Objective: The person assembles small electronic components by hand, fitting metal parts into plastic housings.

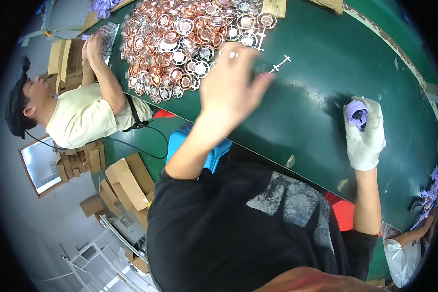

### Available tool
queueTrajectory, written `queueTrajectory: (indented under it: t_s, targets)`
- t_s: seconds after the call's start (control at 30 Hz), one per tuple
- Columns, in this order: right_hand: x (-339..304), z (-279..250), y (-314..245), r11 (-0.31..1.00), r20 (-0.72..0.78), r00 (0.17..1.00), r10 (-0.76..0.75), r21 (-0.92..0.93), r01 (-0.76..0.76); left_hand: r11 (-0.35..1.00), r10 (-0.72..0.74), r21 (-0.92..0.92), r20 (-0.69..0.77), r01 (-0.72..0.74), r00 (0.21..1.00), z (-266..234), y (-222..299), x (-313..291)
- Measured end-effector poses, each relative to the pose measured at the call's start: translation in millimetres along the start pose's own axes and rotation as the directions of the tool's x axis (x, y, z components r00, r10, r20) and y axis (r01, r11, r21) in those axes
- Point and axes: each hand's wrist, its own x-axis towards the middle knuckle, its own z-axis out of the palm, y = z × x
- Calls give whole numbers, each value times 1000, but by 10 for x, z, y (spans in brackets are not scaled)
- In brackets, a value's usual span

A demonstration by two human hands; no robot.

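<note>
My left hand [231,82] is bare and blurred, over the right edge of a heap of round copper and silver-coloured parts [180,48]. Its thumb stands away from the fingers, and no held thing shows between them. Beyond the thumb lies a thin white stick with crossbars [280,63] on the green table; a similar white stick [261,40] is by the heap. On the right, my right hand [367,138], in a white glove, is closed around a purple round plastic piece [357,113] with a dark centre.
To the left a person in a pale shirt [85,114] works at the same green table [321,131]. Another person's arm [413,236] is at the lower right beside purple parts [428,194]. A blue stool [214,158] and cardboard boxes [129,177] stand off the table.
</note>
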Motion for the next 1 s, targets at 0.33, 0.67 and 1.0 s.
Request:
queueTrajectory:
  t_s: [0.33,0.67,1.0]
  targets:
    - [-28,-105,-109,945,186,944,273,-237,-226,996,-85,-21,54,86,995,-39,-428,-193]
    - [-31,-181,-143,953,271,937,219,-266,-146,586,535,-691,-61,-422,843,477,768,160]
    - [-51,-159,-47,961,123,990,75,-274,-39,598,526,-756,120,-266,842,586,750,286]
